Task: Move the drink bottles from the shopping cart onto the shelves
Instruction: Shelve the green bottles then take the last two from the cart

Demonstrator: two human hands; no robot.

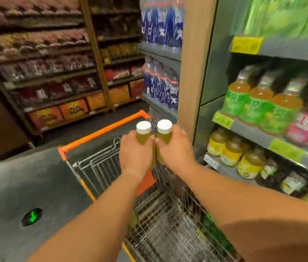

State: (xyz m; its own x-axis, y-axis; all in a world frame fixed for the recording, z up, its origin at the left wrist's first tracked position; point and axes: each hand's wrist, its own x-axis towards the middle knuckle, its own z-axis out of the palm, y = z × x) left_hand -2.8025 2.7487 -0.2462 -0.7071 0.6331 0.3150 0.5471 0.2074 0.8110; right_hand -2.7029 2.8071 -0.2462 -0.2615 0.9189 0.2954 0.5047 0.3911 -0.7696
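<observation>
My left hand [135,154] grips a yellow-green drink bottle with a white cap [143,132]. Right beside it, my right hand [175,148] grips a second bottle of the same kind [164,132]. Both bottles are upright and almost touching, held above the wire shopping cart [170,214] with its orange rim [104,132]. The drink shelves [251,133] stand to the right, a little beyond my right hand. Their rows hold green-labelled orange drinks [255,108] and yellow-labelled bottles [230,152].
A tan pillar [192,72] separates the drink shelves from a rack of blue-labelled bottles [162,31]. Snack shelves [51,72] fill the far left. Grey floor with a green arrow mark [33,217] lies left of the cart.
</observation>
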